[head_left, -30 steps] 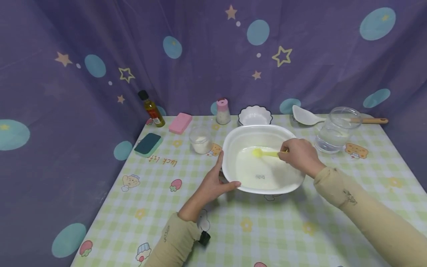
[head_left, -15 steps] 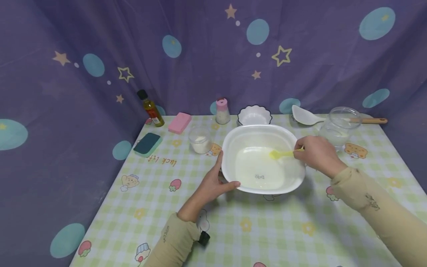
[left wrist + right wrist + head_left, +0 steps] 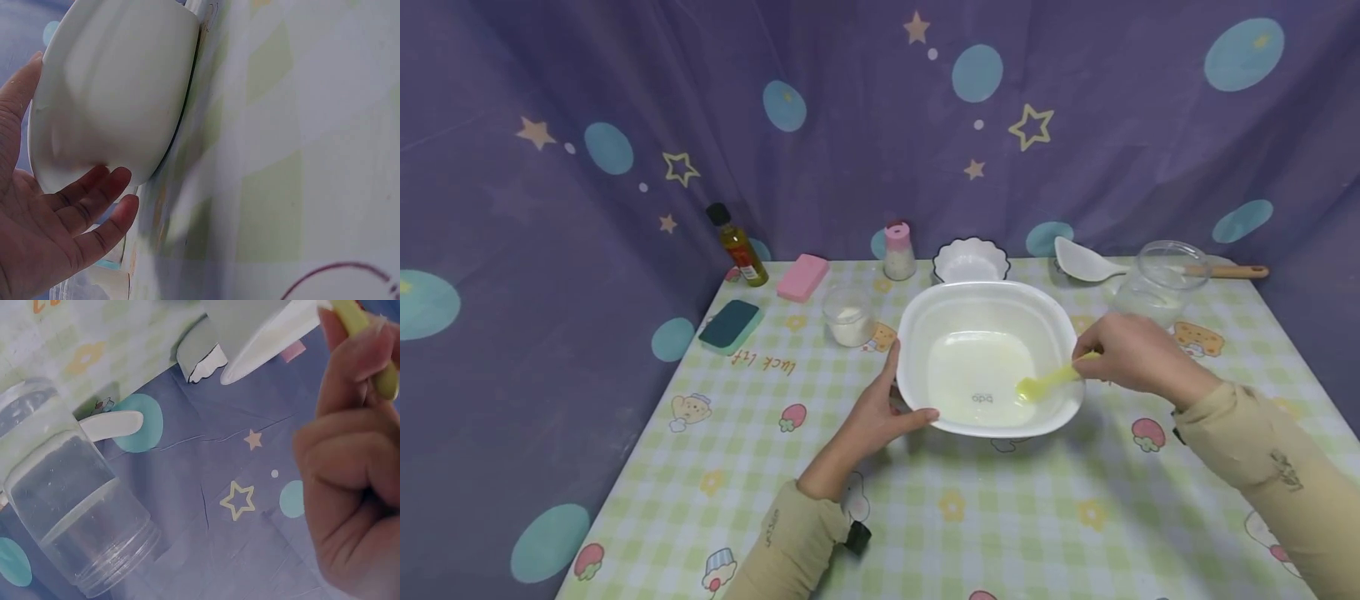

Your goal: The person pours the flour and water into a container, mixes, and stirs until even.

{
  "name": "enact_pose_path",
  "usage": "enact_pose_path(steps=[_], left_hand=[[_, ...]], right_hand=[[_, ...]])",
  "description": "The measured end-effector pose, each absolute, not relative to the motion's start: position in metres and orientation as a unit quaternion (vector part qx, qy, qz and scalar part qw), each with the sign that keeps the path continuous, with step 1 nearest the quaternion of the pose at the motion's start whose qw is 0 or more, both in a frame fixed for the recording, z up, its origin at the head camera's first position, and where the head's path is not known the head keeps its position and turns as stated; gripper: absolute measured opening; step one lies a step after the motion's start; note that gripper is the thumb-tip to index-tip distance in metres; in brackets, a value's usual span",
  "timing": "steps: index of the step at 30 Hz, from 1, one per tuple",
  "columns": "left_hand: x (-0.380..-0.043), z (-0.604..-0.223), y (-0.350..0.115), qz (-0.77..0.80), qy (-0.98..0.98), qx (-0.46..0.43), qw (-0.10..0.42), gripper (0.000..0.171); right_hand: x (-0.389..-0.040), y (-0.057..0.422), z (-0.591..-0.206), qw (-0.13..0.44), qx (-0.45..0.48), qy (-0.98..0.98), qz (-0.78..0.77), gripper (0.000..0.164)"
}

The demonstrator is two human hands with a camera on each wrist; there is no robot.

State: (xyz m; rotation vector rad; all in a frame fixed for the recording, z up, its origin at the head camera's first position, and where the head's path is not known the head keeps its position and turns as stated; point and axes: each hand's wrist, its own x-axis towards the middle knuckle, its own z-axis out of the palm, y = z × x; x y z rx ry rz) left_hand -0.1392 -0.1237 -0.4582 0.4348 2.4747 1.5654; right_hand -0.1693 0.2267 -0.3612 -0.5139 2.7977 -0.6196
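A white plastic basin (image 3: 988, 292) with shallow pale liquid stands mid-table. My left hand (image 3: 872, 412) holds its left front corner, the thumb on the rim and the other fingers spread along the outer wall (image 3: 125, 75). My right hand (image 3: 1131, 354) pinches the handle of a small yellow spoon (image 3: 1048, 379) between thumb and fingers, over the basin's right rim. The spoon's head dips toward the liquid near the right side. In the right wrist view only the handle end (image 3: 356, 325) shows, with the other fingers curled into the palm.
Behind the basin are a scalloped white dish (image 3: 972, 260) and a pink-capped shaker (image 3: 898, 252). A clear jar of water (image 3: 1161, 283) and a white ladle (image 3: 1082, 260) are right. Left are a powder cup (image 3: 850, 318), pink sponge (image 3: 803, 277), green sponge (image 3: 730, 325) and oil bottle (image 3: 741, 250).
My right hand has moved the spoon rightward, then toward the front, from the basin's middle to its right side. My left hand and the basin have stayed in place.
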Motion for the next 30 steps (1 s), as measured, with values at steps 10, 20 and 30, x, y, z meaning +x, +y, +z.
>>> enact_pose_path(steps=[10, 20, 30], left_hand=[[-0.138, -0.457, -0.124, 0.525, 0.834, 0.144, 0.092, 0.115], [-0.138, -0.456, -0.124, 0.526, 0.832, 0.145, 0.095, 0.114], [-0.139, -0.456, -0.124, 0.528, 0.830, 0.152, 0.097, 0.115]], right_hand=[[-0.165, 0.212, -0.377, 0.150, -0.233, 0.926, -0.257, 0.008], [-0.167, 0.179, -0.394, 0.089, -0.260, 0.923, -0.269, 0.008], [-0.179, 0.158, -0.406, 0.016, -0.204, 0.944, -0.257, 0.008]])
